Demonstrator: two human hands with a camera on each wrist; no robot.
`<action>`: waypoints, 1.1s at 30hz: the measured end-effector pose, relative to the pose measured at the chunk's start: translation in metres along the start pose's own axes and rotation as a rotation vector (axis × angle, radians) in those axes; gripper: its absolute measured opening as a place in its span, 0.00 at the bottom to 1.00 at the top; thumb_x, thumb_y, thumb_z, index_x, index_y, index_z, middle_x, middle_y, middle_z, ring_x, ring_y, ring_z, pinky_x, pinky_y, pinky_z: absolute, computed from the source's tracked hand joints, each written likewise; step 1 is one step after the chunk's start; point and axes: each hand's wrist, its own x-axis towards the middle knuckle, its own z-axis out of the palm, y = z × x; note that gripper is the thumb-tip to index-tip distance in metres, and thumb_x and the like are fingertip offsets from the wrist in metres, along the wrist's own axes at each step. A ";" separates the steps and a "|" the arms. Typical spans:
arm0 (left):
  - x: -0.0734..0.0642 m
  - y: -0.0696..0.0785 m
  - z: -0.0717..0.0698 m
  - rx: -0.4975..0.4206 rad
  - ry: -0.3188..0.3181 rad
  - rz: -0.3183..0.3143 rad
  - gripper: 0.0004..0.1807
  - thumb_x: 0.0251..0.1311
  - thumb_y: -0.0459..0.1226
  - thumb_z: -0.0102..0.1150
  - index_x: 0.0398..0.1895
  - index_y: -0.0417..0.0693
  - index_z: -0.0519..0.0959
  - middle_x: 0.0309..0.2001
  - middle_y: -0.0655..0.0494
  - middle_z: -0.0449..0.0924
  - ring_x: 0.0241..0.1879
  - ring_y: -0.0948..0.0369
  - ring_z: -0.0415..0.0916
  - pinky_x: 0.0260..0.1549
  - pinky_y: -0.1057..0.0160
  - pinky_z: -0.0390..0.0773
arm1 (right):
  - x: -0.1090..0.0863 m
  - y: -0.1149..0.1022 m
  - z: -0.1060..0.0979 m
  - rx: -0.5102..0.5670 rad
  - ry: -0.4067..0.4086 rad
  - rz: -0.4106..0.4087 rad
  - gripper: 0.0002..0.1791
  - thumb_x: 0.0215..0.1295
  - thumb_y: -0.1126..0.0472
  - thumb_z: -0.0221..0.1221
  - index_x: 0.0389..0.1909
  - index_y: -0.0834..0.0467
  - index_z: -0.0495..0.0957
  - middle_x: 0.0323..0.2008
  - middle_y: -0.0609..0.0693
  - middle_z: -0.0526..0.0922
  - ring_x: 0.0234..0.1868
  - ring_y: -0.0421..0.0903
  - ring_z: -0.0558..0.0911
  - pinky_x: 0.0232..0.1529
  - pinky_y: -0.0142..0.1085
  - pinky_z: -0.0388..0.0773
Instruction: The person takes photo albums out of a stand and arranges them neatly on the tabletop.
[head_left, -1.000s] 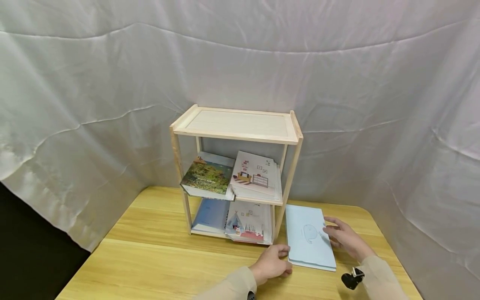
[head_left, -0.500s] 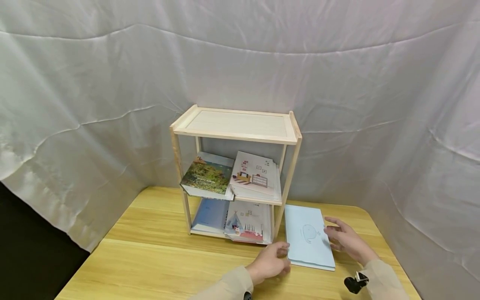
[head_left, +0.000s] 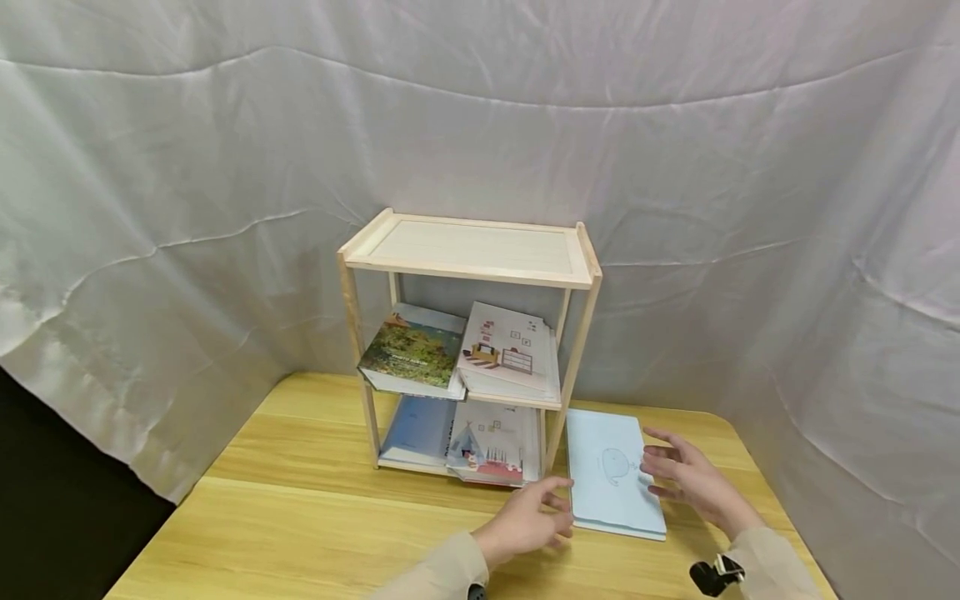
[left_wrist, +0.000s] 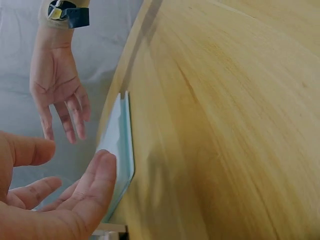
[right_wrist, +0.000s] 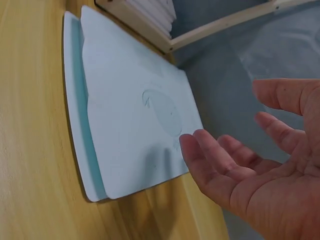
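Observation:
A light blue book with a whale drawing on its cover lies flat on the table, right of the wooden shelf. Its cover sits slightly raised over the lower layer at the near edge, as the right wrist view of the book shows. By its near left corner is my left hand, fingers relaxed and holding nothing. On the opposite side my right hand hovers at the right edge, fingers spread. In the right wrist view, a gap shows between the right hand and the cover.
The wooden shelf stands left of the book. Its middle tier bears a photo album and white illustrated books; a blue book and another illustrated book fill the bottom tier. Grey curtain hangs behind.
My left hand has drawn slightly left, away from the book's edge, with its fingers loosening. The right hand's fingers have spread a little. The book stays beside the shelf.

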 end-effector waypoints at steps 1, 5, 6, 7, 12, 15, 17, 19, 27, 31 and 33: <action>-0.002 0.002 -0.002 0.003 -0.005 0.001 0.29 0.64 0.28 0.60 0.68 0.51 0.72 0.50 0.43 0.78 0.38 0.51 0.85 0.37 0.53 0.88 | -0.001 -0.002 0.001 0.003 -0.001 -0.010 0.40 0.76 0.56 0.54 0.79 0.59 0.43 0.73 0.72 0.52 0.67 0.65 0.71 0.61 0.56 0.79; -0.008 0.009 -0.010 0.012 -0.025 0.007 0.28 0.64 0.28 0.59 0.67 0.53 0.73 0.52 0.44 0.78 0.39 0.51 0.84 0.37 0.52 0.88 | -0.007 -0.011 0.004 -0.004 0.001 -0.042 0.40 0.75 0.53 0.55 0.79 0.57 0.45 0.74 0.70 0.53 0.67 0.64 0.72 0.61 0.54 0.80; -0.010 0.011 -0.012 0.013 -0.027 0.011 0.28 0.63 0.28 0.59 0.67 0.53 0.73 0.52 0.44 0.78 0.39 0.52 0.84 0.37 0.53 0.88 | -0.008 -0.013 0.005 -0.007 0.004 -0.049 0.40 0.75 0.53 0.56 0.79 0.56 0.46 0.74 0.69 0.54 0.67 0.64 0.72 0.60 0.53 0.80; -0.011 0.012 -0.014 0.012 -0.029 0.011 0.28 0.63 0.28 0.59 0.66 0.54 0.73 0.52 0.44 0.78 0.39 0.52 0.84 0.37 0.52 0.88 | -0.010 -0.015 0.006 -0.009 0.008 -0.055 0.41 0.74 0.52 0.57 0.79 0.55 0.47 0.74 0.68 0.55 0.66 0.62 0.73 0.60 0.52 0.81; -0.019 0.020 -0.026 0.023 -0.039 0.011 0.27 0.63 0.31 0.61 0.65 0.59 0.74 0.53 0.49 0.78 0.41 0.51 0.84 0.37 0.54 0.88 | -0.016 -0.026 0.012 -0.031 0.002 -0.092 0.41 0.72 0.52 0.60 0.78 0.52 0.51 0.73 0.65 0.57 0.66 0.61 0.73 0.59 0.51 0.82; -0.025 0.027 -0.033 0.032 -0.051 0.019 0.26 0.65 0.33 0.60 0.65 0.62 0.73 0.53 0.53 0.78 0.43 0.51 0.84 0.38 0.55 0.88 | -0.019 -0.031 0.016 -0.040 -0.005 -0.105 0.40 0.71 0.52 0.61 0.77 0.50 0.53 0.73 0.63 0.57 0.67 0.61 0.73 0.59 0.49 0.82; -0.029 0.031 -0.037 0.034 -0.054 0.024 0.25 0.67 0.35 0.60 0.65 0.63 0.73 0.54 0.53 0.78 0.43 0.53 0.83 0.39 0.56 0.87 | -0.020 -0.034 0.019 -0.041 -0.011 -0.115 0.39 0.71 0.51 0.61 0.77 0.49 0.54 0.73 0.62 0.57 0.66 0.60 0.73 0.59 0.48 0.82; -0.033 0.034 -0.040 0.038 -0.051 0.030 0.25 0.68 0.36 0.60 0.66 0.63 0.72 0.55 0.53 0.78 0.43 0.53 0.83 0.39 0.56 0.87 | -0.021 -0.037 0.022 -0.040 -0.020 -0.128 0.38 0.71 0.52 0.60 0.77 0.49 0.55 0.73 0.62 0.57 0.66 0.60 0.73 0.59 0.47 0.82; -0.042 0.050 -0.051 0.035 -0.032 0.051 0.25 0.68 0.33 0.60 0.66 0.63 0.73 0.53 0.51 0.78 0.43 0.53 0.84 0.39 0.51 0.88 | -0.027 -0.050 0.031 -0.060 -0.050 -0.211 0.33 0.75 0.55 0.56 0.76 0.49 0.56 0.72 0.61 0.60 0.63 0.55 0.77 0.57 0.46 0.83; -0.047 0.056 -0.060 0.040 -0.032 0.067 0.25 0.70 0.35 0.58 0.67 0.62 0.71 0.55 0.49 0.77 0.44 0.54 0.83 0.40 0.52 0.88 | -0.031 -0.056 0.035 -0.057 -0.064 -0.235 0.32 0.76 0.55 0.55 0.76 0.50 0.56 0.72 0.60 0.60 0.58 0.44 0.82 0.56 0.43 0.84; -0.050 0.060 -0.065 0.049 -0.024 0.079 0.24 0.71 0.35 0.57 0.68 0.61 0.70 0.56 0.49 0.77 0.45 0.55 0.82 0.40 0.53 0.88 | -0.033 -0.059 0.038 -0.052 -0.072 -0.247 0.31 0.76 0.55 0.55 0.75 0.50 0.56 0.72 0.60 0.59 0.57 0.40 0.82 0.56 0.42 0.84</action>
